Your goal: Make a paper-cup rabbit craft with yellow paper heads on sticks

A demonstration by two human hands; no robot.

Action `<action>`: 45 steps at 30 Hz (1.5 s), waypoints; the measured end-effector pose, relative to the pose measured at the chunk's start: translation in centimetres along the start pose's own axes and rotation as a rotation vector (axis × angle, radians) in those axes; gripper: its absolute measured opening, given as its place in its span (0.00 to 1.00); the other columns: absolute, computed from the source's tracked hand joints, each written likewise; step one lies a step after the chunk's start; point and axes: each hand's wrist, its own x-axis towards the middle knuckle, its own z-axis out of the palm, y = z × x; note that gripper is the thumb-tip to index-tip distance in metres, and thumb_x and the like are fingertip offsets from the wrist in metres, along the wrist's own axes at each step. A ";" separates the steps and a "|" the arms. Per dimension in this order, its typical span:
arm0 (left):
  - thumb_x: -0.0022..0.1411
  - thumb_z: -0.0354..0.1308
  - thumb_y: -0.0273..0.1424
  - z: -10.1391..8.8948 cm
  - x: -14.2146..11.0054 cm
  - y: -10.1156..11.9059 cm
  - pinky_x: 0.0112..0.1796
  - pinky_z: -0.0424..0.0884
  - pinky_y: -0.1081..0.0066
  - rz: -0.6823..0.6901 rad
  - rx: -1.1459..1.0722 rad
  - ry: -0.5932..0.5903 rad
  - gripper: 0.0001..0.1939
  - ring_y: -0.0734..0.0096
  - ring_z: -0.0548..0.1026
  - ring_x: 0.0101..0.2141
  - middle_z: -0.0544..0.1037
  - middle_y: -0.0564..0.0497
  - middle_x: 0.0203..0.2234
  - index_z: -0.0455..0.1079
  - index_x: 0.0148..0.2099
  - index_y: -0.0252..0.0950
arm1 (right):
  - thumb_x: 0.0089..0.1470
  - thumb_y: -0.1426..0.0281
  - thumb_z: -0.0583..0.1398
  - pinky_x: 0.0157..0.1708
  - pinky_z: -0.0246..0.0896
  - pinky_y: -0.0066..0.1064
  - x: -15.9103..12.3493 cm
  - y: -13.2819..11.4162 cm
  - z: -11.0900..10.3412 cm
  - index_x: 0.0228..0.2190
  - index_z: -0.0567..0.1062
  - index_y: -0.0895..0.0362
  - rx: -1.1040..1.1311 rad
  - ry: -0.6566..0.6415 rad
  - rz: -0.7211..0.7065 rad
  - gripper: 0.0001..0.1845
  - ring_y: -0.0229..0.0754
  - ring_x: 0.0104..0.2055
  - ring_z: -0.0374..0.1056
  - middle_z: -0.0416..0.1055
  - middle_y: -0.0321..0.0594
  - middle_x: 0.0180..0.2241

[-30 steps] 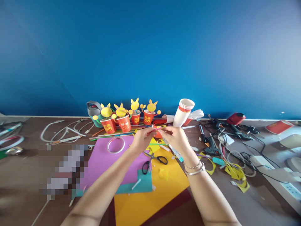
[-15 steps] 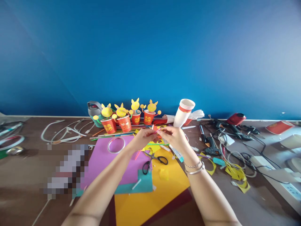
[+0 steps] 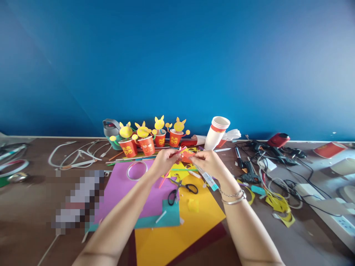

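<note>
Between my hands is a red paper cup [image 3: 186, 157] with yellow print, seen only in part. My right hand [image 3: 210, 162] is closed, its fingertips gripping the cup's right side. My left hand [image 3: 166, 161] pinches a thin pink-and-yellow strip [image 3: 182, 151] against the cup's left edge; the fingers hide most of it. Below the hands, black-handled scissors [image 3: 180, 187] lie partly open over purple paper [image 3: 119, 192] and yellow paper [image 3: 194, 229]. A pink stick [image 3: 164, 180] rests beside them. A clear tube with a turquoise end [image 3: 213, 184] is below my right wrist.
Several red cups [image 3: 146, 146] with yellow animal-head figures stand along the blue wall. A white cup stack [image 3: 215, 133] leans behind my right hand. A tape roll [image 3: 137, 170] lies left. At right are a glue gun [image 3: 251, 173], yellow scraps [image 3: 280, 207], cables and a power strip [image 3: 342, 223].
My hands have moved slightly apart, and more of the red cup shows between them. My right hand has shifted a little to the right. Things on the table look unmoved.
</note>
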 end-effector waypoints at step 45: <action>0.47 0.67 0.48 0.6 -0.8 1.7 0.30 0.67 0.73 -0.156 -0.334 -0.243 0.24 0.72 0.74 0.25 0.77 0.48 0.22 0.74 0.31 0.30 | 0.51 0.59 0.63 0.44 0.60 0.37 0.5 -0.7 0.7 0.38 0.80 0.55 -0.133 0.204 -0.232 0.16 0.48 0.43 0.68 0.74 0.46 0.38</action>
